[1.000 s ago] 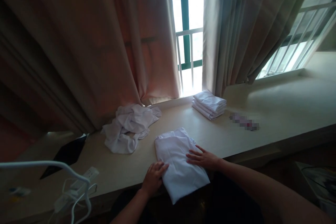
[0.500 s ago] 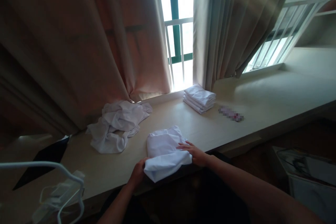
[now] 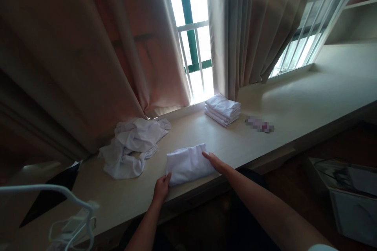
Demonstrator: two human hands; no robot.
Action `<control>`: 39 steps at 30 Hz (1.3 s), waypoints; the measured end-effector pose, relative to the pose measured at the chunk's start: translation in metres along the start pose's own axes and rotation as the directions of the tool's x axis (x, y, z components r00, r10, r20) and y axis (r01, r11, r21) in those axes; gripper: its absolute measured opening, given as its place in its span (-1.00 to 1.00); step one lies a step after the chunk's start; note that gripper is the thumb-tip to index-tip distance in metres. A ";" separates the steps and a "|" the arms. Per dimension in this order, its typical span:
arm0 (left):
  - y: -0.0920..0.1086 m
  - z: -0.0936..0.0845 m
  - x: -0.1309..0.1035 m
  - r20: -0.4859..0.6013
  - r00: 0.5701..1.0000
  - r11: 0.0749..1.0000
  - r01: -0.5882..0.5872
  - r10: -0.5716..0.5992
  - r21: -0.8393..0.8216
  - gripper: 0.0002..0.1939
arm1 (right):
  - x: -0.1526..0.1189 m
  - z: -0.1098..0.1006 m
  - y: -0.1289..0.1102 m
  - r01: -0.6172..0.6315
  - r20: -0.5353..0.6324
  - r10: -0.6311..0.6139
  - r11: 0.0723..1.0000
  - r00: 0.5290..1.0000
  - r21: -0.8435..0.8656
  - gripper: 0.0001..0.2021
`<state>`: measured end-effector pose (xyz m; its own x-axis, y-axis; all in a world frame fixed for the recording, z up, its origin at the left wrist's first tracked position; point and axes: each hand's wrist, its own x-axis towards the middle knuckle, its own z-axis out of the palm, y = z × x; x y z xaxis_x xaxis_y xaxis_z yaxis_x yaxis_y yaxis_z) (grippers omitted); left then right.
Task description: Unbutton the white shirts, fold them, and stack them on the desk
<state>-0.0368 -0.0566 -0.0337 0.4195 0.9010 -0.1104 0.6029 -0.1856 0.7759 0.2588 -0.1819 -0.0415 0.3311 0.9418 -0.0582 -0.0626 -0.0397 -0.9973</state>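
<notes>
A folded white cloth (image 3: pixel 188 164) lies near the front edge of the pale counter (image 3: pixel 188 125), in a flat rectangle with a few creases. My left hand (image 3: pixel 161 189) grips its left end, thumb on top and the other fingers largely hidden. At the cloth's right end, my right hand (image 3: pixel 215 161) pinches the edge, its thumb over the top. Beyond it, near the window, stands a neat stack of folded white cloths (image 3: pixel 223 110). To the left, a crumpled heap of white cloth (image 3: pixel 132 145) rests against the curtain.
A small patterned item (image 3: pixel 259 124), blurred out, lies right of the stack. Long curtains (image 3: pixel 244 27) hang behind the counter. At the lower left, a white curved rod (image 3: pixel 53 189) juts into view. A box (image 3: pixel 350 200) stands on the floor at right.
The cloth's loose front flap has been turned up and over, so the cloth is now a narrower rectangle. My hands have moved slightly away from me along with it.
</notes>
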 end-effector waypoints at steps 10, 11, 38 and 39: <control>-0.001 0.014 0.012 -0.142 0.990 0.974 0.058 -0.027 0.217 -0.38 | 0.030 0.003 0.015 -0.065 -0.235 -0.025 0.927 0.972 -0.369 -0.69; -0.001 0.016 0.015 -0.151 0.988 0.966 0.081 -0.044 0.245 -0.40 | 0.032 0.004 0.016 -0.088 -0.267 -0.028 0.906 0.963 -0.415 -0.71; 0.024 0.059 0.096 0.191 0.893 0.548 -0.406 0.407 0.731 -0.37 | 0.048 0.052 0.026 0.150 0.086 -0.197 0.334 0.977 -0.931 -0.25; 0.021 0.061 0.101 0.161 0.903 0.561 -0.379 0.399 0.736 -0.36 | 0.051 0.053 0.027 0.140 0.078 -0.192 0.337 0.978 -0.931 -0.25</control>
<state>0.0597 0.0067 -0.0660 0.7287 0.6760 0.1097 0.6783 -0.7345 0.0203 0.2243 -0.1170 -0.0693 0.2627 0.9549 0.1381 0.9021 -0.1923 -0.3864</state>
